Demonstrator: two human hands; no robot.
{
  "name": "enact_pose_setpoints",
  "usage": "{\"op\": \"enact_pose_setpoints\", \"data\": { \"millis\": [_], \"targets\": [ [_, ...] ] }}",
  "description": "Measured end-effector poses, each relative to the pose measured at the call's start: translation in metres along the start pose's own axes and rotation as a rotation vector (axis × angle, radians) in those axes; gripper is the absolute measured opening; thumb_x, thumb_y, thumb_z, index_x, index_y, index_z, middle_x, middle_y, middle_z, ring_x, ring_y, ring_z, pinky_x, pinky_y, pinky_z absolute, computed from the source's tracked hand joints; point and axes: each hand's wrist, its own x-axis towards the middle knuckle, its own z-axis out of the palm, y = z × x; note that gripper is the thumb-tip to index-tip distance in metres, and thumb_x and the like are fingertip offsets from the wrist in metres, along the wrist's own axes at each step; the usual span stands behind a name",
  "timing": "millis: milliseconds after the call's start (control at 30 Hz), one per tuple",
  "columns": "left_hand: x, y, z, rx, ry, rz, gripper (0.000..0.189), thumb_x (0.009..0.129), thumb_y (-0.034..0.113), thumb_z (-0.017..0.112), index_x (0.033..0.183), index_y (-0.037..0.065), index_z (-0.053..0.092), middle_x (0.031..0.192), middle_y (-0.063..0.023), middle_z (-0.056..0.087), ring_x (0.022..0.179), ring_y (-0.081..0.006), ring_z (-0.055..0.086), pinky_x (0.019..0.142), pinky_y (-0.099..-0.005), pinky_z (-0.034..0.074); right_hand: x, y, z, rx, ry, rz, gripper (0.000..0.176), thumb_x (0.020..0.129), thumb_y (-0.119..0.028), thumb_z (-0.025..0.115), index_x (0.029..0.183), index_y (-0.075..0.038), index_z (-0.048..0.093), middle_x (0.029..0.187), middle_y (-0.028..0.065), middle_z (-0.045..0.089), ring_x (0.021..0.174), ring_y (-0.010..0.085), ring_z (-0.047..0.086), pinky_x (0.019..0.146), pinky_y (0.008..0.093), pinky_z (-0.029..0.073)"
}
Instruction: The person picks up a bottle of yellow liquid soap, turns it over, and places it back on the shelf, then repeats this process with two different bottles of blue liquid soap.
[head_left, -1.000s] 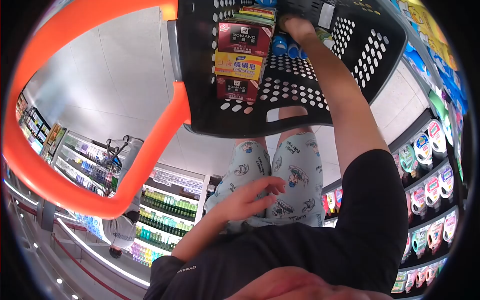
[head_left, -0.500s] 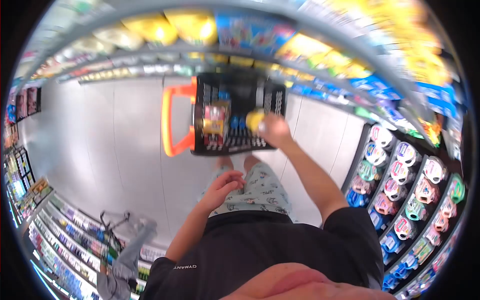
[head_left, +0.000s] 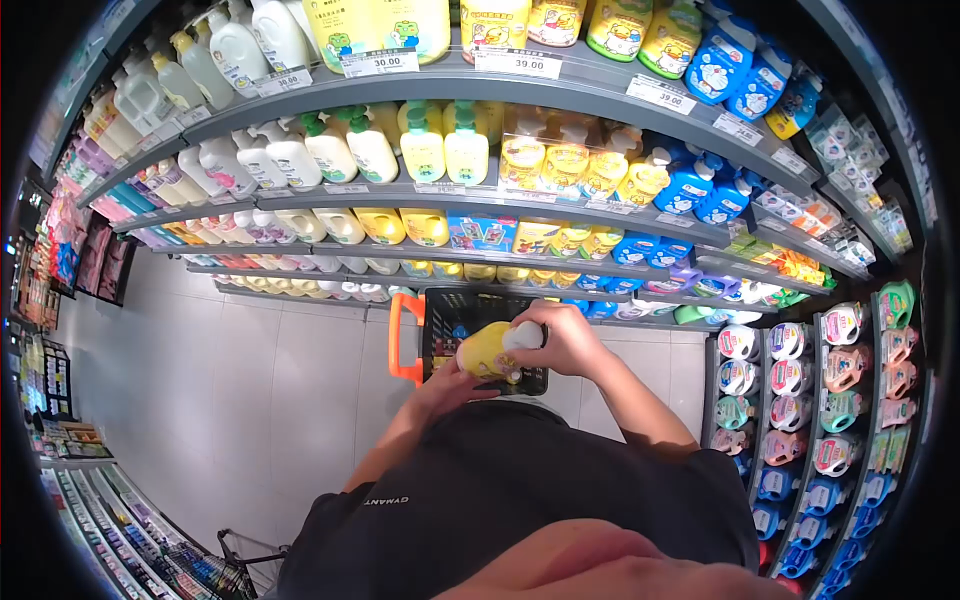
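Note:
A yellow bottle with a white top lies tilted between my two hands, above a black shopping basket with an orange handle. My right hand is closed around its white top end. At the lower end of the bottle, my left hand is closed on the base, with its fingers partly hidden. Some items show inside the basket, a small blue one among them, but the bottle and hands cover most of them.
Ahead stand curved shelves with pump bottles and price tags. Racks of detergent bottles rise on the right. Goods shelves line the lower left, with a dark metal frame beside them. Pale floor tiles lie to the left.
The yellow bottle has come up from the basket in my right hand, towards my body. My left hand has moved onto its base. The view has tilted up towards the shelves.

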Motion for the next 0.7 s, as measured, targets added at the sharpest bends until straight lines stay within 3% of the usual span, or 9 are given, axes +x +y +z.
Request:
{"op": "enact_pose_setpoints", "data": {
  "millis": [100,233,333,433,467,567,700],
  "targets": [
    [0.004,0.019,0.016,0.036,-0.064,0.049,0.089,0.084,0.043,0.083,0.152,0.011,0.036,0.146,-0.0121,0.05,0.135,-0.0323,0.051,0.107,-0.0509,0.048,-0.007,-0.032,-0.007,0.072,0.075,0.026,0.037,0.071,-0.026,0.086,0.098,-0.005,0.074,0.092,0.0123,0.07,0.087,0.0313,0.069,0.08,0.0392,0.056],
    [0.002,0.039,0.025,0.163,-0.058,0.076,0.092,0.084,0.054,0.079,0.152,0.009,0.036,0.144,-0.0146,0.052,0.13,-0.032,0.056,0.105,-0.0487,0.05,-0.016,-0.038,0.004,0.373,0.164,0.144,0.048,0.074,-0.026,0.088,0.112,-0.004,0.07,0.11,0.0098,0.068,0.102,0.0237,0.069,0.087,0.0369,0.056],
    [-0.001,0.043,0.037,0.156,-0.1,0.081,0.092,0.087,0.059,0.072,0.154,0.009,0.033,0.143,-0.0167,0.053,0.128,-0.032,0.058,0.105,-0.0476,0.05,-0.024,-0.041,0.014,0.434,0.215,0.102,0.068,0.073,-0.023,0.091,0.132,-0.01,0.06,0.125,0.005,0.063,0.113,0.0197,0.064,0.092,0.0342,0.054],
    [0.001,0.039,0.051,0.128,-0.097,0.088,0.092,0.089,0.062,0.068,0.154,0.008,0.032,0.145,-0.0157,0.051,0.128,-0.0314,0.057,0.105,-0.0478,0.05,-0.029,-0.041,0.024,0.475,0.154,0.111,0.083,0.07,-0.022,0.094,0.14,-0.009,0.05,0.134,0.0077,0.058,0.122,0.0209,0.06,0.099,0.0354,0.051],
    [0.002,0.038,0.058,0.142,-0.097,0.093,0.092,0.09,0.063,0.067,0.154,0.008,0.031,0.146,-0.0154,0.051,0.128,-0.0311,0.057,0.105,-0.0478,0.049,-0.03,-0.035,0.033,0.522,0.173,0.106,0.084,0.068,-0.021,0.094,0.139,-0.005,0.051,0.132,0.011,0.06,0.119,0.0226,0.063,0.095,0.0368,0.055],
    [0.005,0.042,0.071,0.185,-0.095,0.089,0.089,0.093,0.061,0.063,0.155,0.008,0.03,0.147,-0.0144,0.05,0.13,-0.0306,0.056,0.107,-0.0478,0.048,-0.035,-0.046,0.024,0.571,0.158,0.234,0.081,0.068,-0.022,0.094,0.135,-0.003,0.054,0.127,0.0109,0.065,0.117,0.0219,0.064,0.098,0.0372,0.053],
    [0.006,0.06,0.093,0.319,-0.081,-0.001,0.08,0.099,0.052,0.061,0.155,0.006,0.028,0.148,-0.0146,0.049,0.133,-0.0312,0.054,0.107,-0.0465,0.047,-0.036,-0.033,0.011,0.549,0.135,0.227,0.077,0.067,-0.017,0.095,0.131,-0.001,0.056,0.122,0.0117,0.068,0.116,0.0199,0.064,0.1,0.0366,0.052]
  ]
}}
